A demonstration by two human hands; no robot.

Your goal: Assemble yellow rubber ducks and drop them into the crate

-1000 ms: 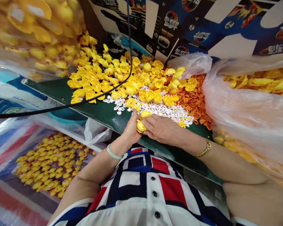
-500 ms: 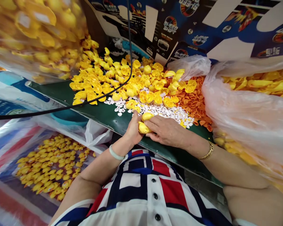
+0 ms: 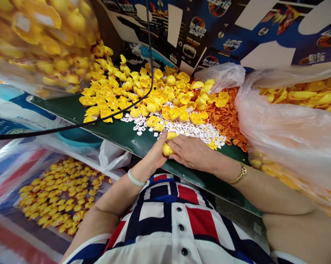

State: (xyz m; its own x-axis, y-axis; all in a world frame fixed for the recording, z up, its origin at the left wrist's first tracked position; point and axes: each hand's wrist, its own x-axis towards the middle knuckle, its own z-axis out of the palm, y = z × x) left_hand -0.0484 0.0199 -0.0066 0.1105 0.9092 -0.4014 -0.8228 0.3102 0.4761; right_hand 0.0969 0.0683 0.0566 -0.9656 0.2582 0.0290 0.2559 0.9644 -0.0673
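Close together at the table's near edge, my left hand (image 3: 156, 151) and my right hand (image 3: 191, 151) grip a yellow plastic toy duck (image 3: 167, 149) between them. Part of it is covered by my fingers, so I cannot tell whether its halves are fully joined. My left thumb points up along its side, while my right fingers press from the right. Just beyond my hands lie small white printed eye pieces (image 3: 179, 127). Behind these is a heap of yellow duck shells (image 3: 143, 91), and to the right a pile of orange beak-like pieces (image 3: 229, 117).
A clear bag of yellow shells (image 3: 58, 47) bulges at upper left. Another plastic bag (image 3: 286, 135) stands at right. A black cable (image 3: 113, 114) crosses the green table (image 3: 118, 134). Below left, assembled ducks (image 3: 61, 194) lie in a striped bag. Printed cardboard (image 3: 259, 33) closes the back.
My hands have drawn closer together around the duck, and its two yellow parts now sit nearer each other, more hidden by my fingers. My left thumb has shifted right.
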